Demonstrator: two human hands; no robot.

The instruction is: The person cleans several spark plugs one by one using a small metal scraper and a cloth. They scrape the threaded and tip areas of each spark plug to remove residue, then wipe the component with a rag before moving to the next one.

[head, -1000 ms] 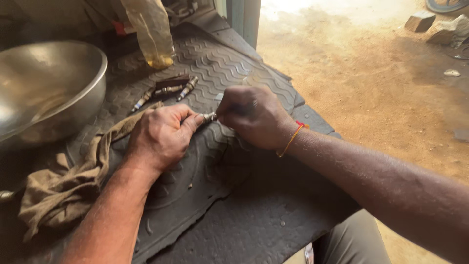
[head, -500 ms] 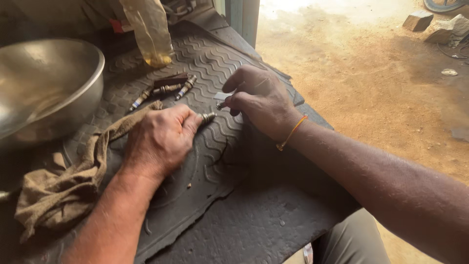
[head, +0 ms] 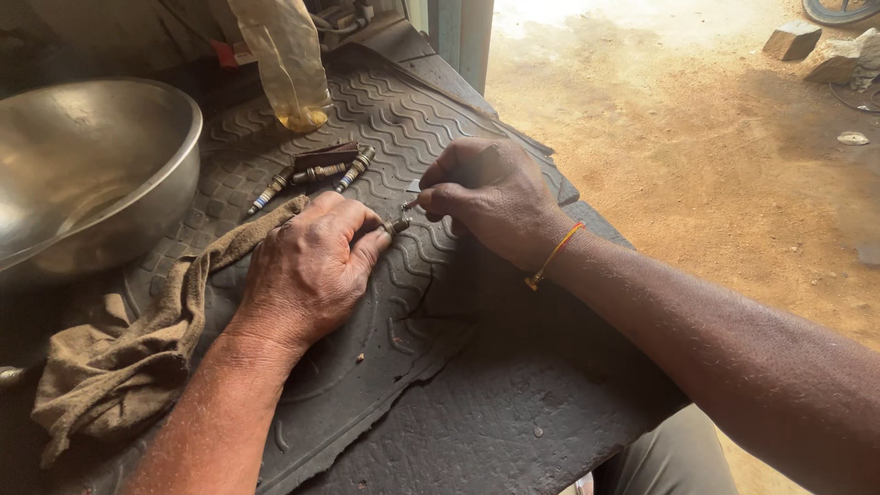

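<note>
Head view: left hand [head: 307,270] palm-down, fist around spark plug [head: 396,225]

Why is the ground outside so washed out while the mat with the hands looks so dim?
Head view: sunlight overexposes the sandy ground at the top; the rubber mat lies in shade; the metal bowl shows soft glare; the left hand, right hand and spark plug are sharp.
</note>
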